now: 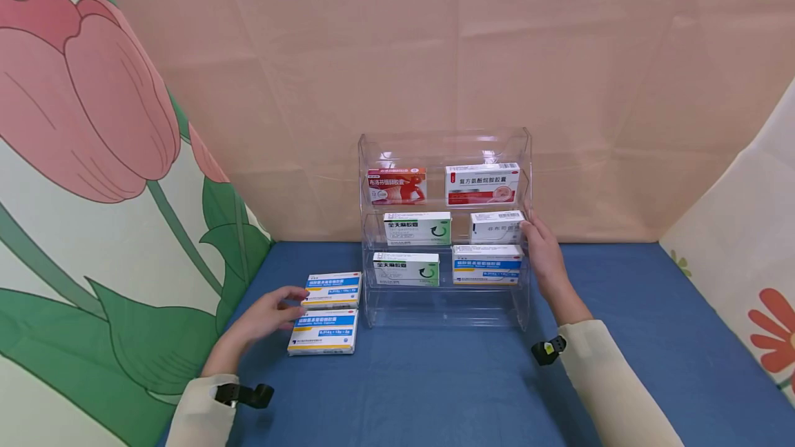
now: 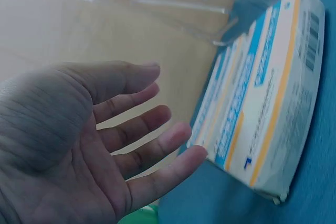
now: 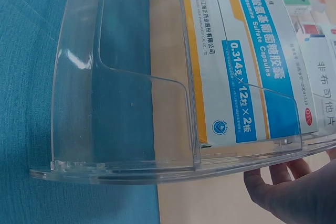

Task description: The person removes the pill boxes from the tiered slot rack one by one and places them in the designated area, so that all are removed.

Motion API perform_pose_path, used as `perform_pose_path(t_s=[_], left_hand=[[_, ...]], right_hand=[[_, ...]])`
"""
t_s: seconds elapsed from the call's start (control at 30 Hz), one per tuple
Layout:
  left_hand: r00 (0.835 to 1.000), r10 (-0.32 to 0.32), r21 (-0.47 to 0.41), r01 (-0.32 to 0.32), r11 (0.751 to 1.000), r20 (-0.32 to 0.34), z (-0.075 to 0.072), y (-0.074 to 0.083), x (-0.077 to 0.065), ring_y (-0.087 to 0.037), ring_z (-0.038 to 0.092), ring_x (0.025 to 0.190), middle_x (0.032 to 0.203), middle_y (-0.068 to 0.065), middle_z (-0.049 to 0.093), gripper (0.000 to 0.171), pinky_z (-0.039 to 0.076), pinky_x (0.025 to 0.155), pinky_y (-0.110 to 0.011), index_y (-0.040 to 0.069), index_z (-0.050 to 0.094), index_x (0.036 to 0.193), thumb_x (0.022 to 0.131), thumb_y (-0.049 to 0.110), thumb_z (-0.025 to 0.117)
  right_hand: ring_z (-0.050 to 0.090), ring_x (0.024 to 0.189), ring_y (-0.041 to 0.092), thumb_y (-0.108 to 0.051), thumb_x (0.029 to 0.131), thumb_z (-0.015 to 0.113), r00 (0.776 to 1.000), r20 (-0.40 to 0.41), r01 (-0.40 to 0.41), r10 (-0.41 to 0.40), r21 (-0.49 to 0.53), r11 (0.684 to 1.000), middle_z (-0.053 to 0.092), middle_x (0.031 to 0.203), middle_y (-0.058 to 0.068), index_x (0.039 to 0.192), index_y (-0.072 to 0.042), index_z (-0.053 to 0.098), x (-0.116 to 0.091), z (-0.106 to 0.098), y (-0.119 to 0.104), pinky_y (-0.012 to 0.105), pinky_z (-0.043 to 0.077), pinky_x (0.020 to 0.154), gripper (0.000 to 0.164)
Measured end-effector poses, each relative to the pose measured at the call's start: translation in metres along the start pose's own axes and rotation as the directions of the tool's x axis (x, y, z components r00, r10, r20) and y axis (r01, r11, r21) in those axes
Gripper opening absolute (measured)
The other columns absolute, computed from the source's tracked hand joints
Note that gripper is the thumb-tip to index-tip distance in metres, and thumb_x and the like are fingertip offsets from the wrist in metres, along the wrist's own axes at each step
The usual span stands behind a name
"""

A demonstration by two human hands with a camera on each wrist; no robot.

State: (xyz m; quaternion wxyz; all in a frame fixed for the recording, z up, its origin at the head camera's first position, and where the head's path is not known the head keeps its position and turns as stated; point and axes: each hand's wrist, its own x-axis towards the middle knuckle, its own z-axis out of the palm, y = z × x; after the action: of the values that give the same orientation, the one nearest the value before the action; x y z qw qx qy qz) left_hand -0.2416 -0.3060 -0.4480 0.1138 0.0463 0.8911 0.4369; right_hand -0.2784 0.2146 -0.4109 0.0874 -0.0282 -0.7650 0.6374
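Two white-and-blue medicine boxes lie flat on the blue cloth, the nearer box [image 1: 323, 332] in front of the farther box [image 1: 333, 290]. My left hand [image 1: 271, 316] is at their left side, fingers spread and loosely bent, with nothing in the palm. In the left wrist view its little fingertip overlaps the edge of the boxes. A clear tiered display rack [image 1: 441, 309] stands to their right, holding medicine boxes on three tiers. My right hand [image 1: 546, 254] grips the rack's right side, thumb toward the front near a white box [image 1: 495, 227] on the middle tier.
On the top tier sit a red box [image 1: 397, 187] and a red-and-white box [image 1: 482, 185]. Green-and-white boxes fill the left of the lower tiers, and a blue-and-white box [image 1: 487, 265] is at lower right. Behind the rack hangs a plain beige backdrop [image 1: 435, 54].
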Motion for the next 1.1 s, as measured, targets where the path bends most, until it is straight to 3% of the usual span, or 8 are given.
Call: perform_pose_path(t_s=[0.27, 0.4, 0.53, 0.77, 1.1], left_hand=[[0.991, 0.132, 0.113, -0.128, 0.985, -0.032, 0.005, 0.024, -0.005, -0.027, 0.062, 0.108, 0.128, -0.018, 0.063, 0.043, 0.056, 0.084, -0.043, 0.005, 0.060, 0.135, 0.098, 0.025, 0.068], [0.983, 0.176, 0.158, -0.166, 0.973, -0.053, 0.009, 0.035, -0.009, -0.029, 0.061, 0.113, 0.133, -0.015, 0.063, 0.043, 0.052, 0.087, -0.045, 0.009, 0.062, 0.135, 0.098, 0.031, 0.069], [0.979, 0.192, 0.156, -0.179, 0.971, -0.071, 0.014, 0.045, -0.010, -0.029, 0.061, 0.115, 0.132, -0.013, 0.064, 0.043, 0.052, 0.089, -0.045, 0.013, 0.062, 0.134, 0.097, 0.033, 0.070], [0.966, 0.256, 0.132, -0.248, 0.960, -0.048, 0.022, 0.062, -0.010, -0.029, 0.062, 0.116, 0.131, -0.011, 0.065, 0.044, 0.054, 0.092, -0.046, 0.013, 0.062, 0.133, 0.096, 0.034, 0.071], [0.942, 0.331, 0.078, -0.327, 0.942, -0.054, 0.036, 0.087, -0.006, -0.030, 0.062, 0.115, 0.127, -0.007, 0.066, 0.040, 0.054, 0.096, -0.048, 0.013, 0.061, 0.134, 0.096, 0.022, 0.072]], right_hand=[[0.007, 0.157, 0.023, -0.052, 0.106, 0.035, 1.000, -0.005, -0.022, 0.022, 0.002, 1.000, 0.010, 0.169, -0.009, 0.161, -0.034, 0.014, 0.001, 0.001, 0.000, 0.061, 0.015, 0.122, 0.062], [0.006, 0.157, 0.021, -0.049, 0.107, 0.034, 1.000, -0.003, -0.010, 0.010, 0.004, 1.000, 0.009, 0.169, -0.013, 0.160, -0.040, 0.015, 0.002, 0.001, 0.000, 0.062, 0.015, 0.122, 0.056], [0.003, 0.157, 0.018, -0.046, 0.108, 0.032, 1.000, 0.007, 0.002, -0.002, 0.005, 1.000, 0.007, 0.167, -0.017, 0.157, -0.047, 0.015, 0.003, 0.001, 0.001, 0.063, 0.015, 0.121, 0.052], [0.002, 0.157, 0.019, -0.042, 0.109, 0.031, 1.000, 0.018, 0.001, -0.001, 0.020, 1.000, 0.006, 0.168, -0.016, 0.158, -0.044, 0.013, 0.006, 0.000, 0.004, 0.063, 0.017, 0.121, 0.052], [0.002, 0.157, 0.018, -0.043, 0.109, 0.031, 1.000, 0.016, 0.007, -0.007, 0.011, 1.000, 0.006, 0.168, -0.016, 0.158, -0.046, 0.014, 0.004, 0.001, 0.001, 0.064, 0.017, 0.120, 0.051]])
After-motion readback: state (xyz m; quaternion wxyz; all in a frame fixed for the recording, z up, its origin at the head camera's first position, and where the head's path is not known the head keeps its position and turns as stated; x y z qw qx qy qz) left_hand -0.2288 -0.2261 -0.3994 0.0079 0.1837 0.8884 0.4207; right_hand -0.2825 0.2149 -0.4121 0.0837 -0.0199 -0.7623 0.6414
